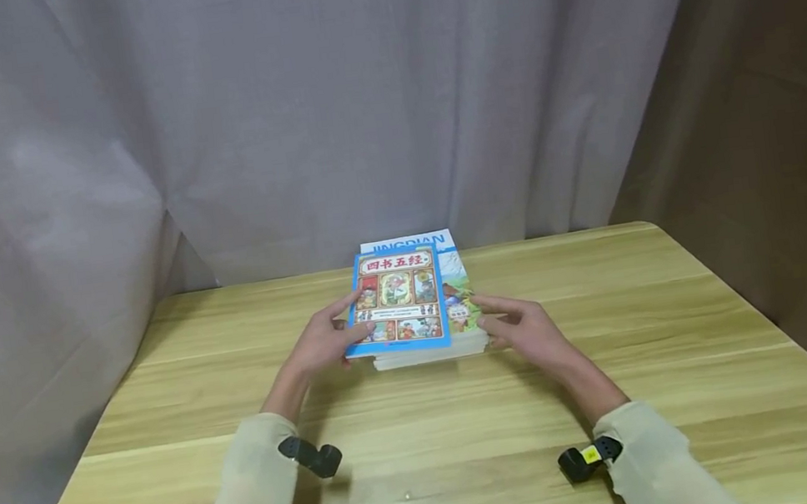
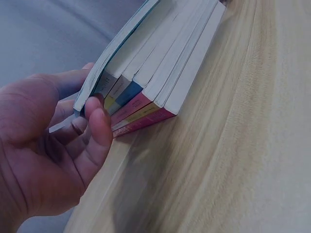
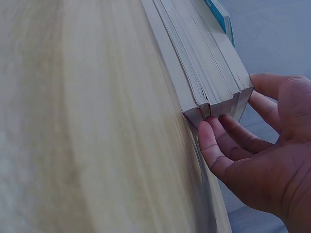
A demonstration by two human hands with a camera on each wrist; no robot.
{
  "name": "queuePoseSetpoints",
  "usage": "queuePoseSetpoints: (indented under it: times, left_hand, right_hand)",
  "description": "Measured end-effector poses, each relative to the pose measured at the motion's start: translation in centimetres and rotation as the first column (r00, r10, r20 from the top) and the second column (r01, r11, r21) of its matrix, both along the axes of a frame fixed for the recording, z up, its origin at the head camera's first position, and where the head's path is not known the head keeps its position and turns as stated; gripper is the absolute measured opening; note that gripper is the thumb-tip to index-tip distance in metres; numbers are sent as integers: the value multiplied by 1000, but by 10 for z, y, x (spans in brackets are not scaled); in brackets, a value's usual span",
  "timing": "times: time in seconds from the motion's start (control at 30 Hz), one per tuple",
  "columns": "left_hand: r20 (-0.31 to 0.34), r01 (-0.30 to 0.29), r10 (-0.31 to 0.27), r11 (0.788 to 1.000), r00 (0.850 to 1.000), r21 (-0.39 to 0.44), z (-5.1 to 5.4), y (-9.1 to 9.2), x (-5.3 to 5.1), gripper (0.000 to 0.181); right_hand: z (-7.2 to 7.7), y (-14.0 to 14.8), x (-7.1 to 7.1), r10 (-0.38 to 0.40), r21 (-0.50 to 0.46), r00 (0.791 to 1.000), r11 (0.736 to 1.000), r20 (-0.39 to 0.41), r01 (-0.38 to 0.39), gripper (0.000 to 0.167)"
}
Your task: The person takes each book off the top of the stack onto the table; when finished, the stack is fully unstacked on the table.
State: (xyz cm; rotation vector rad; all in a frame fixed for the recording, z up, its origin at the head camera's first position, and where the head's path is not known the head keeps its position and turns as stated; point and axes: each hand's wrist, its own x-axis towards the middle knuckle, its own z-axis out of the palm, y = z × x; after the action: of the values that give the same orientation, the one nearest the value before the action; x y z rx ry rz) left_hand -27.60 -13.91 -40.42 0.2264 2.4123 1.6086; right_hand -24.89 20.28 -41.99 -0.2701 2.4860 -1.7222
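Observation:
A thin blue-bordered book [image 1: 400,313] with red title characters lies askew over a stack of books [image 1: 461,272], jutting out past its left side. My left hand [image 1: 318,343] pinches this book by its left edge, thumb on the cover and fingers below. In the left wrist view, the pinched book's raised edge stands slightly apart from the coloured spines [image 2: 133,103] beneath. At the stack's other side, my right hand [image 1: 532,335] touches the page edges [image 3: 223,108] with its fingertips. Part of the upper stack's cover is hidden under the blue book.
The stack stands near the back edge of a wooden table [image 1: 427,442]. A grey curtain [image 1: 311,112] hangs right behind it, and a darker brown cloth [image 1: 773,122] hangs on the right. Each sleeve carries a small black wrist camera [image 1: 312,456].

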Motion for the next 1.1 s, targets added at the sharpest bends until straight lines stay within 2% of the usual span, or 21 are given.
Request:
queuePoseSetpoints:
  times: [0.17, 0.27, 0.4, 0.8, 1.1]
  left_hand:
    - [77, -46, 37, 991, 996, 125, -4, -1, 2, 73]
    - [118, -70, 47, 977, 992, 202, -6, -1, 3, 76]
    - [150, -99, 61, 961, 987, 259, -6, -2, 5, 81]
    - [170, -125, 71, 936, 983, 329, -9, -5, 11, 86]
    - [159, -163, 113, 922, 981, 352, -13, -5, 12, 85]
  right_hand:
    - [-1, 1, -1, -5, -1, 1000, 1000, -2, 5, 54]
    - [-2, 2, -1, -7, -2, 1000, 1000, -2, 7, 54]
    - [-3, 2, -1, -10, -9, 1000, 1000, 5, 10, 54]
    - [-3, 4, -4, -6, -2, 1000, 1000, -6, 6, 55]
    - [-3, 7, -6, -15, 29, 1000, 999, -2, 15, 55]
